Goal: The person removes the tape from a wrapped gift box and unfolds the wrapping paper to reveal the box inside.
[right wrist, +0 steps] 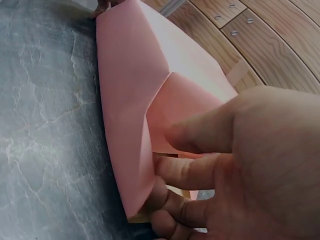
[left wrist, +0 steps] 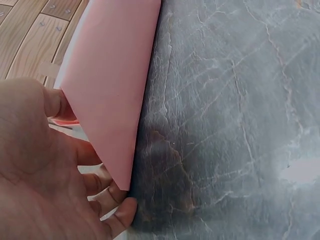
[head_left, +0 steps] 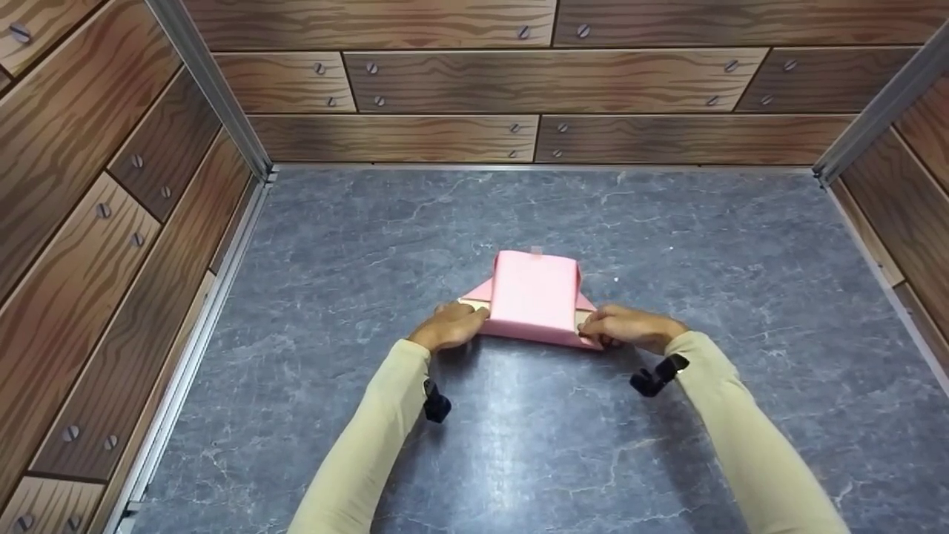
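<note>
A box in pink wrapping paper [head_left: 534, 291] lies on the grey surface, with pointed paper flaps sticking out at its left and right ends. My left hand [head_left: 451, 326] grips the left end flap; in the left wrist view the thumb is at the box end and the fingers curl behind the slanting pink flap [left wrist: 107, 125]. At the other end my right hand [head_left: 630, 326] pinches the right flap [right wrist: 132, 165]. Its thumb presses the folded-in end paper and the other fingers are around the flap's edge. Pale paper underside shows beside both hands.
A strip of clear tape [head_left: 536, 253] sits at the box's far top edge. The grey marbled tabletop [head_left: 356, 222] is bounded by wood-patterned walls [head_left: 415, 81] at the back and sides, with metal posts in the corners. Black wrist cameras [head_left: 437, 404] hang under both forearms.
</note>
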Motion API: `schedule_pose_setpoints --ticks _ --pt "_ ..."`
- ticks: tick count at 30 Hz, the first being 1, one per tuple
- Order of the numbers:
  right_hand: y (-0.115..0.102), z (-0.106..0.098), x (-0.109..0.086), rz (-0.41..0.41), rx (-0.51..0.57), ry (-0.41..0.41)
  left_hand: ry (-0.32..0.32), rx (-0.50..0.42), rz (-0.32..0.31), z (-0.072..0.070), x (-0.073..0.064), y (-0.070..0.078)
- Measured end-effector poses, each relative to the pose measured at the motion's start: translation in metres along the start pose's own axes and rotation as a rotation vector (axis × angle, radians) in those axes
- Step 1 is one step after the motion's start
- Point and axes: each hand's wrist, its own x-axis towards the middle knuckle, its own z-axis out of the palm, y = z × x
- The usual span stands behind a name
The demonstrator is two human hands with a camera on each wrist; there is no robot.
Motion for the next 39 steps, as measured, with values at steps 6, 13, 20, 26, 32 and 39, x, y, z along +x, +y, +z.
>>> schedule_pose_setpoints --ticks 6,13,20,26,32,39 --pt "0.002 0.001 -0.004 0.025 0.085 -0.032 -0.021 0.010 0.035 -0.001 0.001 -0.005" --pt "0.003 0.001 -0.004 0.022 0.097 -0.036 -0.034 -0.036 0.056 -0.005 0.001 -0.011" --pt "0.004 0.000 -0.003 -0.032 0.081 -0.058 -0.045 -0.095 0.047 -0.007 0.000 -0.013" --pt "0.004 0.000 -0.005 0.000 0.090 -0.010 -0.026 -0.281 -0.036 -0.007 -0.001 -0.016" --pt "0.008 0.003 -0.003 0.014 0.160 0.093 0.018 -0.517 -0.103 -0.005 -0.002 -0.021" --pt "0.011 0.008 0.003 -0.025 0.202 0.178 0.006 -0.529 -0.102 -0.005 0.000 -0.017"
